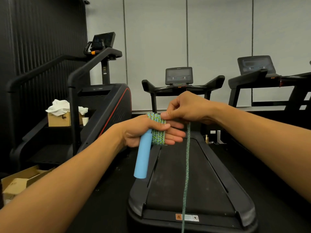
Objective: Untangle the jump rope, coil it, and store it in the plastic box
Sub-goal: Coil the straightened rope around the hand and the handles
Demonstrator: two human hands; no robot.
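The jump rope is a green-and-blue braided cord with a light blue foam handle point(142, 157). Several turns of the cord form a coil point(157, 130) wound round the straight fingers of my left hand point(143, 132). The thumb of that hand presses the coil, and the handle hangs down from the palm. My right hand point(185, 109) is just above and to the right, pinching the cord at the coil's top. From it the loose cord point(186, 174) drops straight down past the frame's bottom edge. The plastic box is not in view.
A treadmill point(190, 182) lies directly below my hands, with its console point(179, 75) ahead. A stair-climber machine point(101, 101) stands to the left, carrying a cardboard box with white cloth point(58, 115). Open cardboard boxes point(20, 180) sit on the floor at the lower left. A second treadmill point(262, 71) is at the right.
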